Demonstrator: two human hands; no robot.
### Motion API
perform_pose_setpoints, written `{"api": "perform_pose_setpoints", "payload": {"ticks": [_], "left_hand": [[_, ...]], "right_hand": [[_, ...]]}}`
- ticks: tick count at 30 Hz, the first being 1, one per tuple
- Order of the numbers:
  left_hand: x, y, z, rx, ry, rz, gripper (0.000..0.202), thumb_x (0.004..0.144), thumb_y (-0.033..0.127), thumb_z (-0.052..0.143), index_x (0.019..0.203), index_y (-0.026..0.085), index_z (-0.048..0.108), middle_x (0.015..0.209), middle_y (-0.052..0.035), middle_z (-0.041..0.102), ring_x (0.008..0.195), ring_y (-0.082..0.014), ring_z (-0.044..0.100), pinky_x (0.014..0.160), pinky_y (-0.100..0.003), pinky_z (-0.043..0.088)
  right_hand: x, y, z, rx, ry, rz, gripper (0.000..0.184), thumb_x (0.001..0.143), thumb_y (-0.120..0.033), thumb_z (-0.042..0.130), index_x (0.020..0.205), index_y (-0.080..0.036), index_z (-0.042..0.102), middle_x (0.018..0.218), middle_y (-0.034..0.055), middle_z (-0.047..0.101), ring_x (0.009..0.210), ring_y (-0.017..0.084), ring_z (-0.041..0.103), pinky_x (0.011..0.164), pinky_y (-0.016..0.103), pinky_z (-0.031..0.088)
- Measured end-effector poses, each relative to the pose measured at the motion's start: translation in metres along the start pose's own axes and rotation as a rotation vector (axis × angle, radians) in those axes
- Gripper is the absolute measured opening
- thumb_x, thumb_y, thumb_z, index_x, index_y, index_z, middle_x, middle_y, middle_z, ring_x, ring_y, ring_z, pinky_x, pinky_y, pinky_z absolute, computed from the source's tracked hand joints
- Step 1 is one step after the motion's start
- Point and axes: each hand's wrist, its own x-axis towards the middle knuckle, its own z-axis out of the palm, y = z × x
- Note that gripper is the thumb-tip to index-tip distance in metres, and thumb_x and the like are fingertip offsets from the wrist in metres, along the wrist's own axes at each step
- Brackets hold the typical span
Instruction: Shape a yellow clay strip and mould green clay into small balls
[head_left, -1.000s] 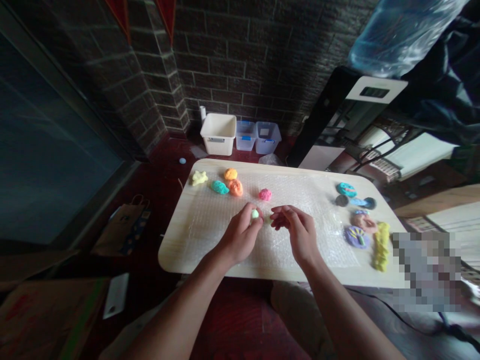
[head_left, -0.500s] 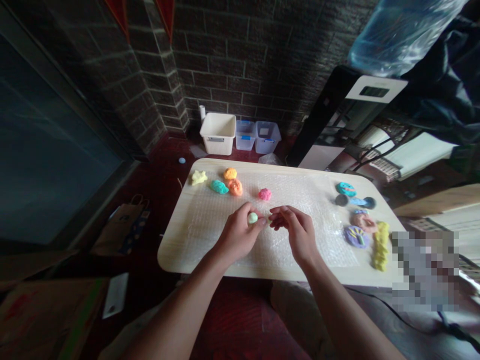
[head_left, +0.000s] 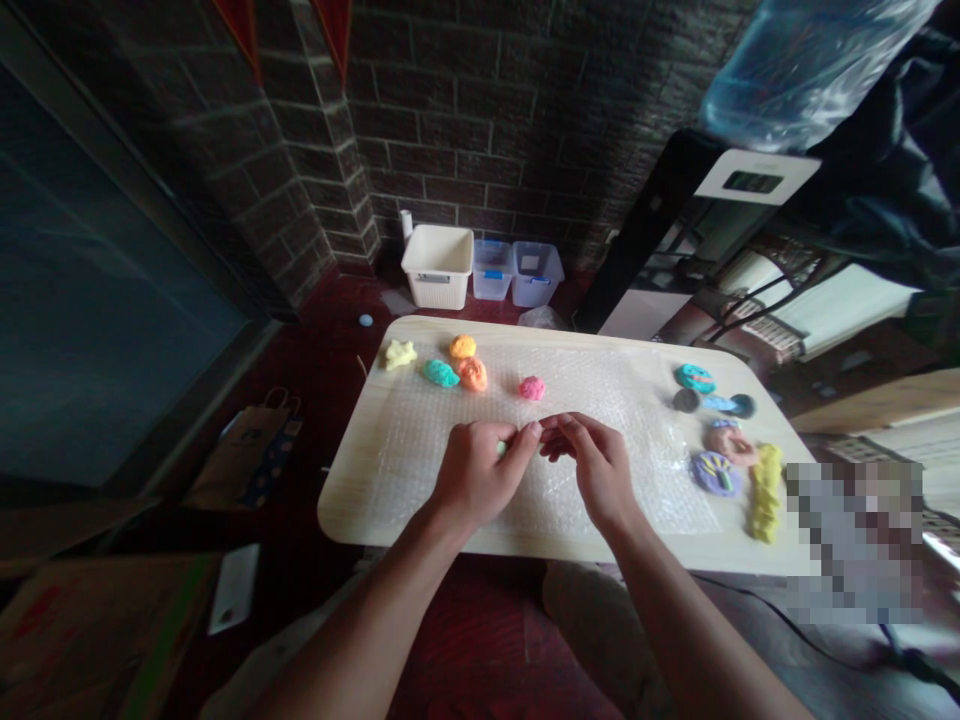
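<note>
My left hand [head_left: 478,470] is curled over a small pale green clay ball [head_left: 501,448], of which only a sliver shows between the fingers. Fingertip to fingertip with it is my right hand [head_left: 592,462], its fingers pinched together; what they hold is hidden. Both hands hover over the bubble wrap sheet [head_left: 420,430] on the low wooden table [head_left: 352,500]. A pink clay lump [head_left: 531,387] lies just beyond my fingertips.
Yellow [head_left: 400,352], teal [head_left: 439,373] and orange [head_left: 472,373] clay shapes lie at the far left of the table. More clay figures [head_left: 720,440] and a yellow-green strip [head_left: 763,490] sit at the right. A white bin [head_left: 437,265] and clear boxes [head_left: 516,271] stand by the brick wall.
My left hand has turned over and closed on the pale green ball, which was plainly visible before. Its fingertips now meet those of my right hand, which has hardly moved.
</note>
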Motion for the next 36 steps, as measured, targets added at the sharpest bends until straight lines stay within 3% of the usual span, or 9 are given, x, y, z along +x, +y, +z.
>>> {"api": "perform_pose_setpoints", "payload": {"ticks": [3,7,10,13,17,20,22,28,36], "left_hand": [[0.0,-0.005,-0.001,-0.027,-0.031,-0.023,0.056,0.101,0.05,0.057,0.055,0.018,0.057,0.05,0.0028,0.049,0.051,-0.0126,0.047,0.056,-0.029,0.026],[0.0,-0.008,-0.001,-0.045,0.011,-0.033,0.063,0.101,0.051,0.056,0.048,0.02,0.042,0.047,0.0046,0.033,0.048,-0.0113,0.037,0.054,-0.03,0.022],[0.001,-0.006,0.0,-0.058,0.034,-0.06,0.062,0.1,0.049,0.057,0.047,0.021,0.038,0.047,0.0047,0.03,0.049,-0.0116,0.034,0.055,-0.032,0.02],[0.004,-0.007,0.003,-0.399,-0.037,-0.238,0.053,0.094,0.049,0.064,0.053,0.021,0.045,0.049,0.0052,0.036,0.049,-0.0115,0.035,0.053,-0.03,0.023],[0.007,-0.014,0.007,-0.949,-0.144,-0.49,0.02,0.087,0.037,0.058,0.077,0.02,0.06,0.064,0.0015,0.056,0.057,-0.0141,0.052,0.059,-0.028,0.042],[0.007,-0.017,0.008,-1.011,-0.205,-0.526,0.012,0.078,0.027,0.06,0.085,0.018,0.064,0.074,-0.002,0.065,0.069,-0.0175,0.064,0.072,-0.033,0.052],[0.006,-0.017,0.008,-1.03,-0.269,-0.54,0.01,0.076,0.024,0.068,0.083,0.017,0.066,0.077,-0.0031,0.067,0.075,-0.0185,0.066,0.075,-0.033,0.053],[0.003,-0.015,0.005,-1.081,-0.354,-0.566,0.022,0.082,0.029,0.083,0.092,0.012,0.073,0.093,-0.0077,0.072,0.091,-0.0183,0.069,0.074,-0.027,0.05],[0.002,-0.018,0.003,-1.053,-0.406,-0.567,0.036,0.074,0.037,0.093,0.092,0.011,0.076,0.092,-0.0075,0.073,0.09,-0.0193,0.069,0.082,-0.031,0.052]], "right_hand": [[0.0,0.001,0.0,-0.004,-0.007,0.002,0.033,0.094,-0.047,0.067,0.085,-0.017,0.079,0.075,0.0066,0.075,0.063,0.019,0.067,0.061,0.032,0.05],[0.0,0.003,0.0,-0.013,-0.011,-0.005,0.033,0.094,-0.047,0.067,0.086,-0.017,0.079,0.076,0.007,0.076,0.064,0.019,0.068,0.061,0.032,0.051],[0.001,0.005,-0.001,-0.022,-0.019,-0.007,0.032,0.095,-0.046,0.067,0.087,-0.017,0.079,0.075,0.0067,0.076,0.064,0.019,0.068,0.061,0.032,0.051],[0.0,0.005,-0.001,-0.055,-0.023,-0.017,0.032,0.098,-0.045,0.065,0.09,-0.017,0.079,0.077,0.0065,0.076,0.065,0.019,0.068,0.06,0.032,0.051],[-0.005,0.001,0.001,-0.2,-0.065,-0.147,0.028,0.097,-0.04,0.067,0.116,-0.021,0.076,0.107,0.0104,0.078,0.087,0.023,0.072,0.069,0.033,0.056],[-0.009,-0.003,0.005,-0.352,-0.216,-0.34,0.055,0.09,-0.031,0.077,0.143,-0.026,0.063,0.137,0.0131,0.069,0.115,0.03,0.068,0.088,0.042,0.059],[-0.011,-0.002,0.007,-0.434,-0.297,-0.425,0.07,0.084,-0.028,0.082,0.15,-0.027,0.057,0.143,0.0134,0.066,0.124,0.033,0.065,0.096,0.046,0.058],[-0.011,0.005,0.004,-0.484,-0.295,-0.364,0.06,0.084,-0.032,0.086,0.14,-0.026,0.065,0.121,0.0107,0.076,0.08,0.022,0.069,0.072,0.039,0.06],[-0.011,-0.002,0.005,-0.405,-0.225,-0.301,0.048,0.078,-0.032,0.091,0.123,-0.026,0.075,0.108,0.0069,0.08,0.085,0.024,0.071,0.062,0.032,0.059]]}}
